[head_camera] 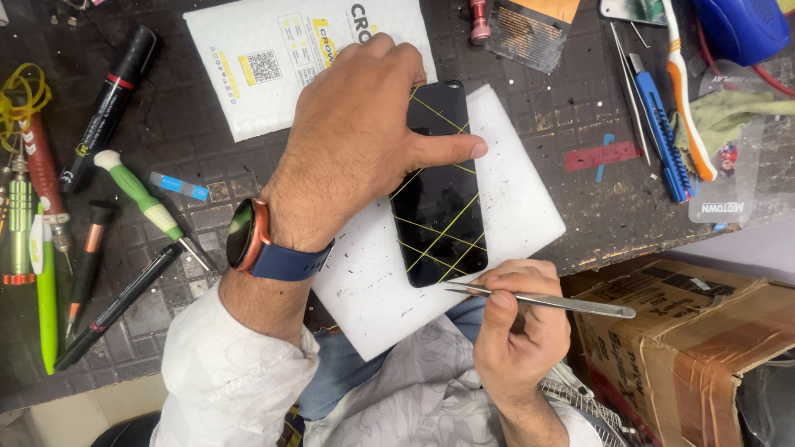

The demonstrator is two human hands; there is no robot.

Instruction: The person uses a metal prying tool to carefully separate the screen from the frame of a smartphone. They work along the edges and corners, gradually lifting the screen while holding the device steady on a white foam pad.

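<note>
**A:** Your left hand (356, 141) lies flat over the upper half of a black smartphone (439, 190), fingers spread and loosely curved rather than gripping, the thumb stretched out along the phone's right edge. What holds the glass together?

**B:** Thin yellow rubber bands (451, 223) criss-cross the phone's dark face. The phone itself rests on a white foam pad (513, 182), lying lengthwise, its lower end toward you.

**A:** And your right hand (517, 323)?

**B:** It sits just below the phone's bottom corner, fingers curled tight around metal tweezers (538, 300). The tweezer tips point left and reach the phone's lower edge; whether they touch it cannot be told.

**A:** What surrounds the phone?

**B:** A dark, scuffed work mat (571, 108) lies under the foam pad. Above the phone, partly beneath your left hand, is a white padded package (248, 91). Left of the phone, well apart, lie a green-handled screwdriver (145, 199) and 2 black marker pens (112, 103). Right of the phone, near the mat's edge, are a blue-handled tool (662, 141) and an orange-and-white toothbrush (687, 99). Below and right of the phone stands a taped cardboard box (687, 348).

**A:** Your wrist?

**B:** A round watch on a blue strap (252, 240), left of the phone.
</note>
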